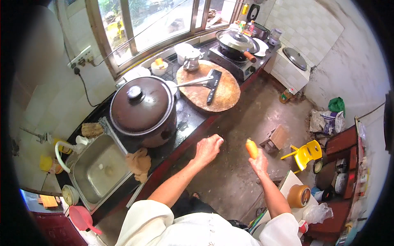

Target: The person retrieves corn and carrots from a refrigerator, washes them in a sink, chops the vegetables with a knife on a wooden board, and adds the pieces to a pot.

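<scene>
My right hand [259,163] grips an orange carrot [251,148] by its lower part, with the tip pointing up and away. My left hand [209,149] hovers over the floor beside the counter's front edge, fingers curled in; nothing shows in it. Beyond it, a cleaver [213,86] lies on a round wooden chopping board [227,95]. A long metal handle [194,81] crosses the board and meets the cleaver. To the left of the board stands a large lidded brown pot [143,106].
A steel sink [101,172] with a brown cloth [139,164] on its rim is at left. A lidded wok [238,43] sits on a stove at the far end. On the right are a yellow chair [306,155], a wooden stool [275,138] and a cabinet [338,141].
</scene>
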A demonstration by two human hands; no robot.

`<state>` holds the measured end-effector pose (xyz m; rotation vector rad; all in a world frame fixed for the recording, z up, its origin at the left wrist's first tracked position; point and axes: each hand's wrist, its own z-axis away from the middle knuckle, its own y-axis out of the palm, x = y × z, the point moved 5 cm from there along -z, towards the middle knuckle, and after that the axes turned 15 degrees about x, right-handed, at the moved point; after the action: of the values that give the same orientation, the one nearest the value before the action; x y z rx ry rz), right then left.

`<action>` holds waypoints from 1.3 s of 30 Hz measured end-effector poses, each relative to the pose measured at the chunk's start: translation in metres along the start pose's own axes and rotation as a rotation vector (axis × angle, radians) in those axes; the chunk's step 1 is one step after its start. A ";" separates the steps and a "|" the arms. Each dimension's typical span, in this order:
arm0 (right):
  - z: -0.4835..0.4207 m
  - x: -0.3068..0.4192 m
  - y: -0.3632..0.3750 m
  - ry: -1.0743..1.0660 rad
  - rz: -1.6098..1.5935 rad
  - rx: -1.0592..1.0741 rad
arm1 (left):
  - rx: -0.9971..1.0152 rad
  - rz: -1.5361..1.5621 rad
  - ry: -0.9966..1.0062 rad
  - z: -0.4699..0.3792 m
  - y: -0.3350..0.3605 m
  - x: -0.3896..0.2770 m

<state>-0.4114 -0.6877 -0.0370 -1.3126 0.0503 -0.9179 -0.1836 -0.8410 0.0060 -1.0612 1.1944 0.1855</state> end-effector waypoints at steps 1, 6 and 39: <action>-0.009 -0.019 -0.010 0.096 0.011 -0.004 | 0.049 0.065 -0.083 -0.017 -0.001 0.001; -0.056 -0.009 -0.051 0.029 -0.057 0.001 | -0.018 -0.129 -0.084 -0.117 0.004 0.027; -0.309 0.115 -0.037 -0.835 0.332 0.538 | -0.043 -0.163 -0.510 -0.156 0.043 -0.002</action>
<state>-0.5150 -1.0023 -0.0485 -1.0431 -0.5737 -0.0366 -0.3150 -0.9338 -0.0134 -1.0615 0.6458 0.3332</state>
